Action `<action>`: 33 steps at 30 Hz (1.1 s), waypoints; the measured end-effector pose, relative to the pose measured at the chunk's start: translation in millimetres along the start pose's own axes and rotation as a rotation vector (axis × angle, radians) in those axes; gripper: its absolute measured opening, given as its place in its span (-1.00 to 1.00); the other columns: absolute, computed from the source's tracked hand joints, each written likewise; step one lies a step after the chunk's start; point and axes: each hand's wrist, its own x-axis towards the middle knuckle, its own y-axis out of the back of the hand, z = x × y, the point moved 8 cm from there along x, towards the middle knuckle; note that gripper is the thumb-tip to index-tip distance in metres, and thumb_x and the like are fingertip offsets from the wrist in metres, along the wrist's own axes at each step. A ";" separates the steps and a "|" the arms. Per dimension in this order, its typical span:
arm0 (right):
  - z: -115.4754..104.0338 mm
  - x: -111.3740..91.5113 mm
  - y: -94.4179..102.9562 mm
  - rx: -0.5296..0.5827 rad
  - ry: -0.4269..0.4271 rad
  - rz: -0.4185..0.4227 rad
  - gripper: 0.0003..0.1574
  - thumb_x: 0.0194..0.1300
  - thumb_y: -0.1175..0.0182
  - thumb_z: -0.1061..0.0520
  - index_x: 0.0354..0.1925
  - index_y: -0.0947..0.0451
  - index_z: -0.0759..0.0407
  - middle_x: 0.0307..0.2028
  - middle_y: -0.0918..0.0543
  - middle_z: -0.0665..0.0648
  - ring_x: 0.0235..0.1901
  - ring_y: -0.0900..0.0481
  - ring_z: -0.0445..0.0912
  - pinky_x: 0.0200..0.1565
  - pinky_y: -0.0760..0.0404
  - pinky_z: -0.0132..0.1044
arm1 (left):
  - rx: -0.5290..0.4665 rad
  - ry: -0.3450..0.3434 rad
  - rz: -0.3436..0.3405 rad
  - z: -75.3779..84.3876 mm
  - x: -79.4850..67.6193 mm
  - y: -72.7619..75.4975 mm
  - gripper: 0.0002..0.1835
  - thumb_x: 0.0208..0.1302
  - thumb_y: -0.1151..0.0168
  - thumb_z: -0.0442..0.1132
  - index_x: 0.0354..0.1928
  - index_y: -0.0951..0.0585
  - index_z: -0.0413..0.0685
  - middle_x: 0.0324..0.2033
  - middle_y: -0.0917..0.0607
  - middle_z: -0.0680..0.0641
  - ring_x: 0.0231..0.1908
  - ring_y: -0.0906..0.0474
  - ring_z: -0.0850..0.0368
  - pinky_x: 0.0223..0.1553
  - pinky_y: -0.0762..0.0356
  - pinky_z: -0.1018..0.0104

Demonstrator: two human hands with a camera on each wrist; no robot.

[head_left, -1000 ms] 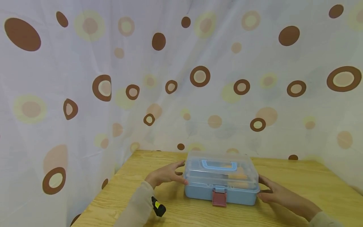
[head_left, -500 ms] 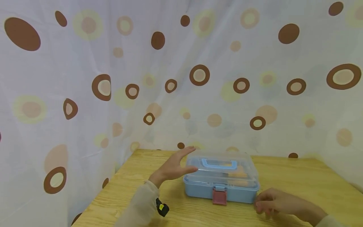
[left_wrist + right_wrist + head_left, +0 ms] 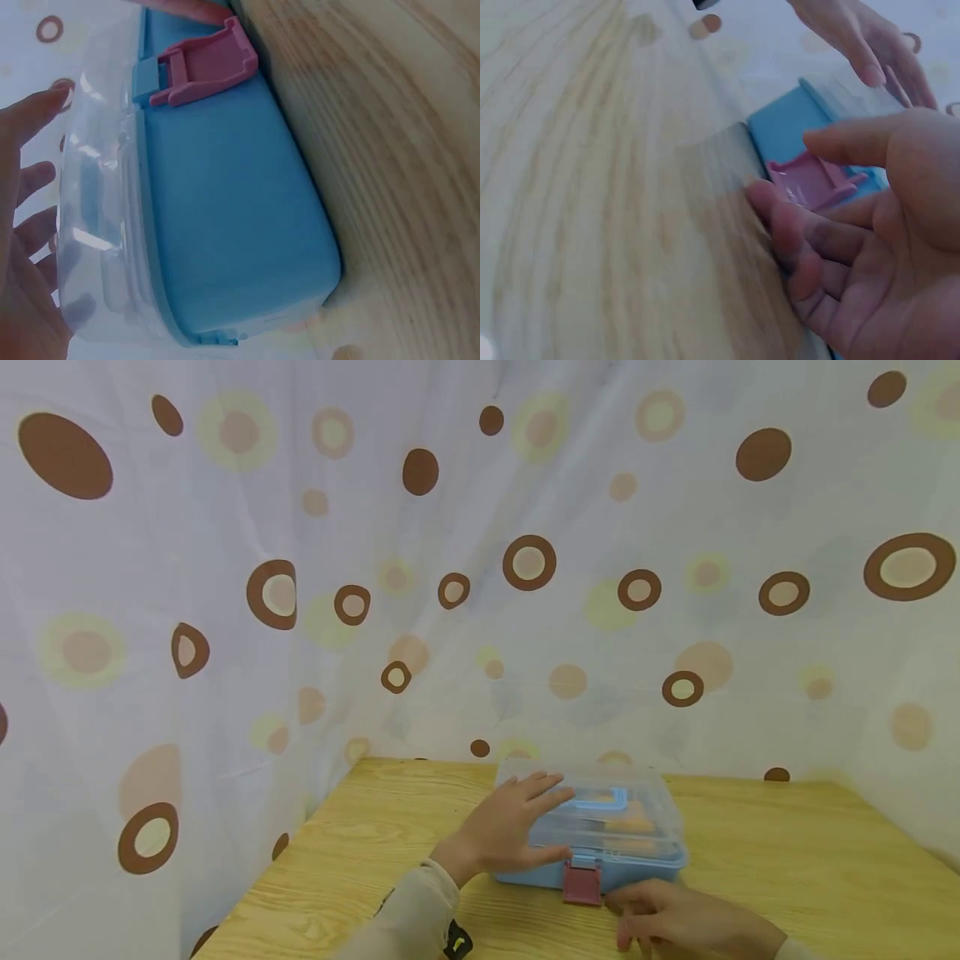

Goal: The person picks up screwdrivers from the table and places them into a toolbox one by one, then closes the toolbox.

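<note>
A plastic storage box (image 3: 637,875), light blue below with a clear lid (image 3: 94,195), sits on the wooden table. Its pink latch (image 3: 582,885) hangs swung out from the front, as the left wrist view also shows. My left hand (image 3: 506,831) spreads over the lid's left front part, fingers straight, thumb tip by the top of the latch. It hides part of the blue carry handle (image 3: 618,799). Low at the front, my right hand (image 3: 678,918) has a fingertip right at the latch's lower corner. In the right wrist view its thumb and bent fingers stand apart around the latch (image 3: 810,180).
Orange items (image 3: 632,818) show through the clear lid. Bare wooden tabletop (image 3: 795,852) extends to the right of the box. A white curtain (image 3: 480,527) with brown and pale dots hangs behind and to the left. A black strap piece (image 3: 457,941) sits by the left sleeve.
My left hand has moved from the box's left side onto the lid front. My right hand has left the right side and come left, down to the latch. The box has hardly moved.
</note>
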 end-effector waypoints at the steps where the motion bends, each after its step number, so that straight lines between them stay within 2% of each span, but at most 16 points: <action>1: 2.2 2.9 1.2 -0.005 -0.012 0.029 -0.33 0.67 0.06 0.13 0.34 -0.18 0.76 -0.09 -0.72 0.21 -0.20 -0.64 -0.04 -0.08 -0.61 -0.29 | 0.049 -0.010 -0.016 2.2 0.4 -3.4 -0.16 0.42 -0.13 0.37 0.60 -0.27 0.17 0.54 -0.27 -0.03 0.51 -0.17 -0.02 0.42 -0.19 -0.19; 3: 7.4 8.2 4.3 -0.048 -0.029 0.054 -0.32 0.67 0.04 0.12 0.34 -0.18 0.76 -0.11 -0.74 0.16 -0.21 -0.64 -0.05 -0.12 -0.61 -0.28 | 0.141 -0.018 -0.044 4.2 0.8 -10.0 -0.13 0.40 -0.06 0.45 0.62 -0.22 0.25 0.55 -0.27 0.00 0.51 -0.16 -0.01 0.43 -0.18 -0.19; 6: 6.7 12.5 6.6 -0.105 -0.038 0.105 -0.29 0.64 0.00 0.11 0.31 -0.20 0.79 -0.22 -0.75 0.12 -0.34 -0.63 -0.12 -0.29 -0.58 -0.35 | 0.275 -0.018 -0.062 5.5 1.3 -16.4 -0.03 0.31 -0.01 0.56 0.65 -0.12 0.34 0.54 -0.28 0.05 0.50 -0.19 0.03 0.42 -0.21 -0.15; 9: 1.5 15.1 5.7 -0.129 -0.033 0.164 -0.38 0.61 -0.03 0.16 0.23 -0.28 0.78 -0.31 -0.72 0.15 -0.46 -0.57 -0.18 -0.46 -0.47 -0.42 | 0.356 -0.022 -0.045 7.5 2.0 -17.1 0.09 0.18 -0.09 0.63 0.65 -0.08 0.36 0.50 -0.33 0.06 0.46 -0.25 0.06 0.39 -0.28 -0.10; 11: -1.4 15.1 4.7 -0.117 -0.043 0.215 -0.45 0.58 -0.06 0.20 0.19 -0.34 0.75 -0.35 -0.70 0.16 -0.51 -0.53 -0.18 -0.50 -0.42 -0.45 | 0.382 -0.027 -0.029 9.0 2.1 -17.0 0.15 0.10 -0.15 0.65 0.65 -0.08 0.36 0.48 -0.37 0.07 0.43 -0.29 0.06 0.37 -0.31 -0.09; 17: 6.6 14.7 6.1 -0.088 -0.072 0.283 -0.56 0.50 -0.22 0.22 0.16 -0.50 0.55 -0.35 -0.68 0.13 -0.47 -0.54 -0.15 -0.45 -0.53 -0.38 | 0.350 -0.001 -0.051 7.1 -0.3 -20.6 0.23 -0.03 -0.16 0.72 0.65 -0.07 0.39 0.49 -0.34 0.09 0.46 -0.23 0.09 0.38 -0.28 -0.12; 23: 5.3 17.0 5.1 -0.146 0.044 0.237 -0.79 0.52 -0.15 0.27 0.01 -0.62 0.36 -0.37 -0.65 0.05 -0.47 -0.51 -0.24 -0.46 -0.52 -0.40 | 0.323 -0.008 -0.061 6.8 -0.1 -19.3 0.32 -0.14 -0.22 0.74 0.66 -0.06 0.38 0.48 -0.35 0.10 0.46 -0.23 0.10 0.38 -0.26 -0.16; 27: 3.6 19.3 2.8 -0.112 0.108 0.197 -0.79 0.56 -0.05 0.33 -0.05 -0.62 0.39 -0.38 -0.63 0.01 -0.49 -0.48 -0.27 -0.47 -0.46 -0.44 | 0.333 -0.009 -0.065 6.9 -0.5 -17.5 0.36 -0.21 -0.28 0.73 0.65 -0.09 0.36 0.47 -0.36 0.09 0.45 -0.24 0.09 0.38 -0.27 -0.15; 33: 3.1 19.9 1.4 -0.071 0.118 0.186 -0.72 0.62 0.00 0.27 -0.11 -0.60 0.43 -0.38 -0.63 0.00 -0.50 -0.47 -0.28 -0.46 -0.46 -0.48 | 0.320 -0.014 -0.077 6.8 0.1 -18.9 0.41 -0.27 -0.28 0.75 0.66 -0.07 0.33 0.47 -0.36 0.09 0.45 -0.23 0.09 0.38 -0.27 -0.14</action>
